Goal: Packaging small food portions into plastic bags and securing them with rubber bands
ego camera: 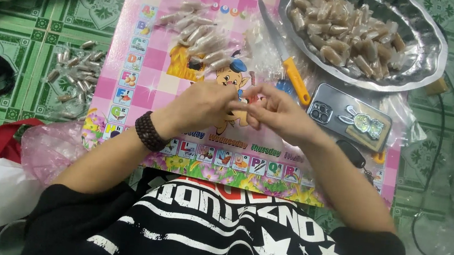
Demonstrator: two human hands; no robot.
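Fingertips of both hands meet over the middle of the pink board (149, 60), pinched together on one small tan candy (241, 114), so the left hand (202, 107) and right hand (278, 115) are each clamped on it, nearly touching each other. That piece is mostly hidden behind the fingers; only a pale brown sliver shows, and whether its clear wrap is twisted shut yet I cannot tell. By the look of things the job is well under way but far from over: a cluster of wrapped candies (200, 35) lies near the board's far edge, glossy in clear film, and a second heap (75, 75) sits off the board's left edge on the green floor. Plenty is left, though, since the metal tray (432, 50) at the far right corner is heaped with brown pieces (341, 27), stubby, log-shaped and shiny. An orange-handled knife (285, 52) lies between tray and wrapped cluster, and a phone (349, 117) rests just beside the right hand, near the board's right edge.
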